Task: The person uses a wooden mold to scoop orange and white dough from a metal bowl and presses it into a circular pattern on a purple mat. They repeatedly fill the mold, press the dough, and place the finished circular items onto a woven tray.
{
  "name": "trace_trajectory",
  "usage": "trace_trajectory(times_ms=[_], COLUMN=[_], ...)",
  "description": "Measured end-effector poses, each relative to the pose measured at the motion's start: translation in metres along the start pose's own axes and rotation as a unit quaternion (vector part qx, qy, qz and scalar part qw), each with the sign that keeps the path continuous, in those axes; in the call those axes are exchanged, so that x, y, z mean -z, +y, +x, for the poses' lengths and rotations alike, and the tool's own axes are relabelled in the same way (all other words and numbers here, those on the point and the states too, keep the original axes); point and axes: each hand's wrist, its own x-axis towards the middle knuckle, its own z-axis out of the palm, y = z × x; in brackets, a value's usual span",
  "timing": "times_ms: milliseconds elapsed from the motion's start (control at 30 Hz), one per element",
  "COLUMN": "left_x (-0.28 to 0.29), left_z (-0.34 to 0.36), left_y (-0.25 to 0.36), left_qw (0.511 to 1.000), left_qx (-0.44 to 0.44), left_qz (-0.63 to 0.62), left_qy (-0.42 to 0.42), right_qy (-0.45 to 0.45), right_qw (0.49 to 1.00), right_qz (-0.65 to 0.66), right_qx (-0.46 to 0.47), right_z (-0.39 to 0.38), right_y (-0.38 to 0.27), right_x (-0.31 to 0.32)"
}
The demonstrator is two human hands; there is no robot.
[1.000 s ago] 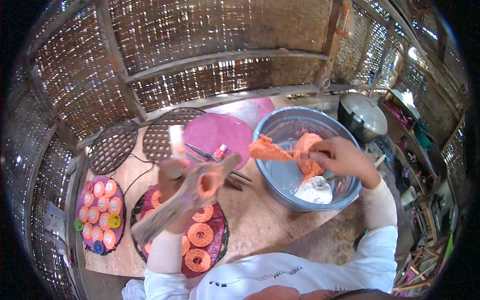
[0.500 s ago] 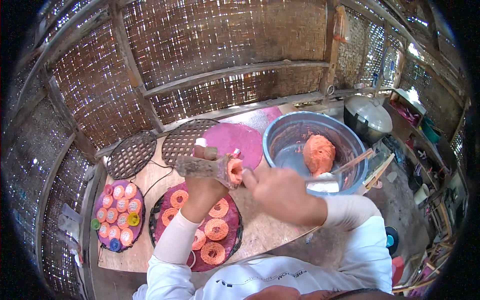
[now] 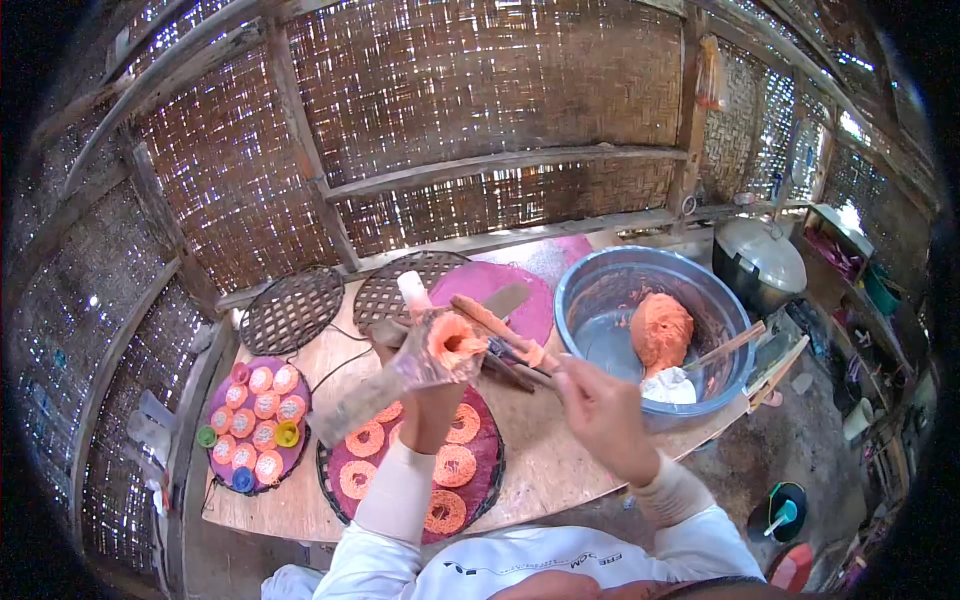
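Note:
My left hand (image 3: 426, 408) is closed round a weathered wooden press (image 3: 360, 395), whose plastic-lined opening (image 3: 452, 342) holds orange paste with a hole in the middle. A white cylinder (image 3: 411, 290) stands up behind it. My right hand (image 3: 600, 410) grips a flat stick (image 3: 490, 320) smeared with orange paste, lying across the top of the opening. Below, orange lacy rings (image 3: 455, 465) lie on a dark magenta round tray (image 3: 490, 430). To the right, a blue basin (image 3: 570, 310) holds an orange dough lump (image 3: 662, 330), white powder (image 3: 668, 388) and a stick.
A purple tray (image 3: 290, 465) of orange rounds and coloured cups sits left. Woven racks (image 3: 288, 305), a pink sheet (image 3: 530, 295) and tools lie at the table's back. A lidded pot (image 3: 760, 265), shelves (image 3: 840, 235) and a bamboo wall (image 3: 490, 80) surround the table (image 3: 545, 460).
The paste-covered stick has moved from over the basin leftward to the press. My left hand's press has turned and shifted. My right hand has come down and left from the basin.

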Motion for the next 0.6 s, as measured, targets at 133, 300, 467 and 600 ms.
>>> trace_trajectory(times_ms=[133, 300, 467, 600], left_x=[-0.005, 0.003, 0.037, 0.057], left_z=[-0.002, -0.008, 0.021, 0.009], left_y=[-0.021, -0.031, -0.042, -0.024], left_qw=[0.994, 0.999, 0.93, 0.968], left_qx=[0.011, 0.009, -0.098, -0.035], left_qz=[-0.108, -0.052, 0.351, 0.212], left_qy=[-0.003, -0.006, 0.054, 0.132], right_qy=[0.012, -0.068, -0.234, -0.273], right_qw=[1.0, 0.996, 0.961, 0.838], right_qz=[0.008, 0.06, -0.06, -0.451], right_qx=[0.001, -0.007, -0.132, -0.138], right_z=[-0.01, -0.02, 0.025, 0.072], right_y=[-0.002, 0.005, 0.051, 0.17], right_x=[-0.016, 0.003, 0.062, 0.082])
